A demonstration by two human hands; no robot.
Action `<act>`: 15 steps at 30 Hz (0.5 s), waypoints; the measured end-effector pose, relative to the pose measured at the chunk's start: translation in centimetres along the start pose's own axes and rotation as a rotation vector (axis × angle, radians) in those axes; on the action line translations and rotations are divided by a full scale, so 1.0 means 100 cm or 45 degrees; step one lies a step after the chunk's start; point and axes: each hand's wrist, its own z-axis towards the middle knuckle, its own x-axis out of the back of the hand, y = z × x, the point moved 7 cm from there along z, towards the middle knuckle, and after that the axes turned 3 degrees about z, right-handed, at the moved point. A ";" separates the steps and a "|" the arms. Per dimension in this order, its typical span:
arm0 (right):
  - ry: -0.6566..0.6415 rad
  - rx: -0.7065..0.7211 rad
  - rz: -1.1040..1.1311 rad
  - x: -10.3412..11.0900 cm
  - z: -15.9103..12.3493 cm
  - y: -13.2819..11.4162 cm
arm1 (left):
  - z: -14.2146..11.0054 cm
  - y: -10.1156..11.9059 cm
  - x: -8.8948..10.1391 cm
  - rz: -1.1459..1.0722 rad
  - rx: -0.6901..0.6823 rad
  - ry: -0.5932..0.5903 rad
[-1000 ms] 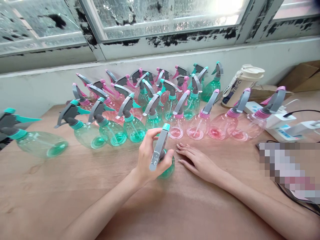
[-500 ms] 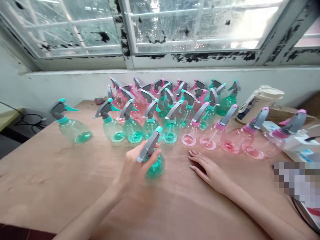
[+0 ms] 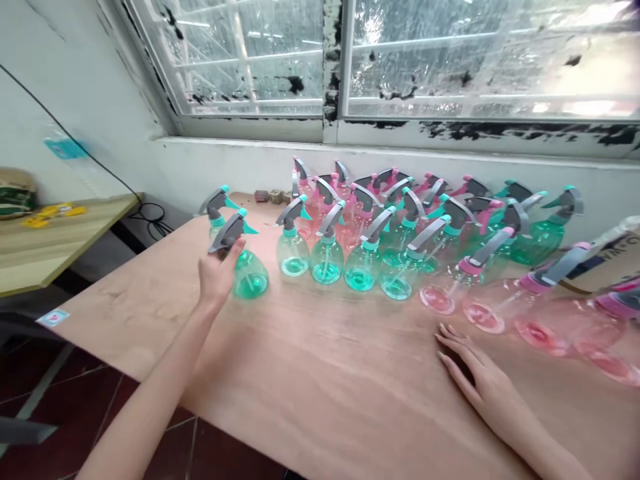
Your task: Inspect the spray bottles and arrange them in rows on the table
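Observation:
My left hand (image 3: pixel 217 272) is closed round the neck of a green spray bottle (image 3: pixel 251 275) with a grey and teal trigger head. Just behind it stands another green spray bottle (image 3: pixel 215 212), partly covered by the held one. My right hand (image 3: pixel 480 377) lies on the table, fingers stretched out, holding nothing. Ahead of its fingertips is a front row of pink spray bottles (image 3: pixel 484 313). More green spray bottles (image 3: pixel 327 263) continue that row leftward, and several pink and green ones crowd behind, partly hidden.
The wooden table (image 3: pixel 310 373) ends on the left above a dark tiled floor. A white cup (image 3: pixel 617 247) stands at the right behind the pink bottles. Small brownish blocks (image 3: pixel 275 196) lie near the wall. A second table (image 3: pixel 65 230) with yellow pieces is at far left.
My left hand has carried the green spray bottle leftward, close to the bottle at the row's left end. The view has turned left. My right hand still rests on the table.

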 end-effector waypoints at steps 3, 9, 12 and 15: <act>-0.005 -0.026 -0.021 -0.002 -0.003 0.004 | 0.021 -0.011 -0.007 -0.065 0.053 0.098; 0.006 -0.026 -0.040 -0.001 -0.004 0.007 | 0.055 -0.019 -0.033 -0.175 0.013 0.022; 0.016 -0.034 -0.040 0.000 -0.004 0.008 | 0.065 -0.024 -0.041 -0.215 0.011 -0.020; 0.014 -0.050 -0.039 0.001 -0.003 0.008 | 0.070 -0.028 -0.046 -0.240 0.007 -0.031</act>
